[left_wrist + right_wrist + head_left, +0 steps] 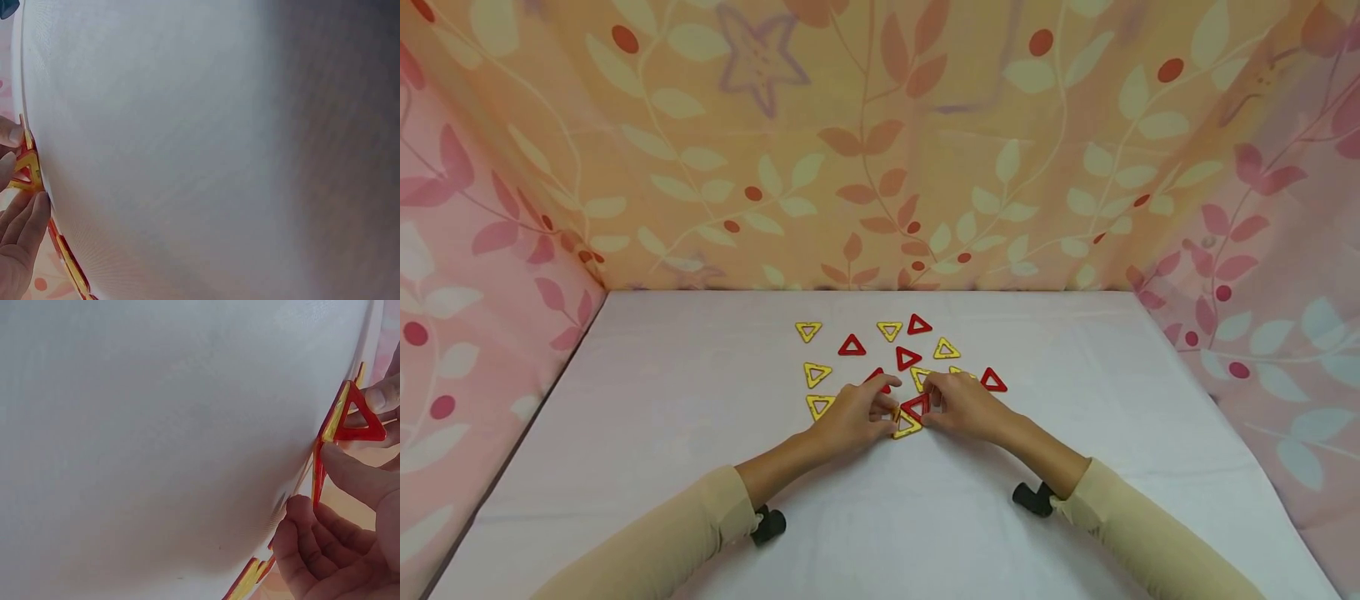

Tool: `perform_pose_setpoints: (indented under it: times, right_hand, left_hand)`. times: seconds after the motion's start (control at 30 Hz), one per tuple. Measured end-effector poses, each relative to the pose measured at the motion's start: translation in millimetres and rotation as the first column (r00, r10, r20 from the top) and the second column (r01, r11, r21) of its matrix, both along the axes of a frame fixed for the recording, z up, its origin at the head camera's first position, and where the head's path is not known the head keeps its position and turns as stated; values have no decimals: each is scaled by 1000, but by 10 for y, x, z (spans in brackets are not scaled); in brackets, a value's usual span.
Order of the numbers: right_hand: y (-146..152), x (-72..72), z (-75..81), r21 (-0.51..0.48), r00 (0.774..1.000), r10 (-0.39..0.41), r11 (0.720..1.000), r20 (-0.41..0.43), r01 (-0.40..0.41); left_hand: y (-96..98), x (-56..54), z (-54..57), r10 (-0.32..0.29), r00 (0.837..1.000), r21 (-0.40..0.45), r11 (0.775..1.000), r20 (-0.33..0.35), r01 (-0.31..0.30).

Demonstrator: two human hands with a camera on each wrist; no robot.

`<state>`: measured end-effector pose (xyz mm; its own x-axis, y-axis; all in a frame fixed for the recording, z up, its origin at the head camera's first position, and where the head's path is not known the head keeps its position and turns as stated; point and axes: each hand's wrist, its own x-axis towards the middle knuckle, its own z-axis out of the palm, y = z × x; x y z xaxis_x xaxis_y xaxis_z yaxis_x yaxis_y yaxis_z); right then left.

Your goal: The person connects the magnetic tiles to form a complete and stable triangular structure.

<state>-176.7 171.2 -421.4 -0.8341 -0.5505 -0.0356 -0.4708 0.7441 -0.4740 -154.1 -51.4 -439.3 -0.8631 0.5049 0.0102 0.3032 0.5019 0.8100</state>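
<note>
In the head view my left hand (853, 414) and right hand (967, 406) meet over triangular magnetic tiles near the table's middle. My left hand pinches a tile standing on edge; its red frame (380, 434) faces the right wrist camera, with the left thumb on it. Between the hands lie a red tile (915, 400) and, nearer me, a yellow tile (911, 431). My right thumb and fingers grip that red tile at its right side. A yellow frame (34, 164) shows between fingers in the left wrist view. My left palm is hidden in the head view.
Several loose yellow tiles (808, 324) and red tiles (988, 377) lie flat beyond and beside the hands. A white cloth covers the table (662, 375). Floral curtains (865, 208) hang behind and along both sides. Black wrist cameras (769, 526) sit by the sleeves.
</note>
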Motion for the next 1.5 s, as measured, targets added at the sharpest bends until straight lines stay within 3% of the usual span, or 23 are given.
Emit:
perform_pose_setpoints:
  times: [0.4, 0.97, 1.5]
  right_hand:
    - [-33, 15, 57, -111, 999, -17, 994, 29, 20]
    - [-30, 16, 23, -178, 982, 153, 975, 111, -132]
    - [-45, 46, -19, -174, 979, 176, 972, 100, -157]
  left_hand:
    - [-8, -5, -2, -9, 1000, 4, 1000, -13, 9]
    - [-5, -2, 15, -8, 1000, 1, 1000, 0, 8]
    - [13, 19, -4, 9, 1000, 12, 1000, -16, -9]
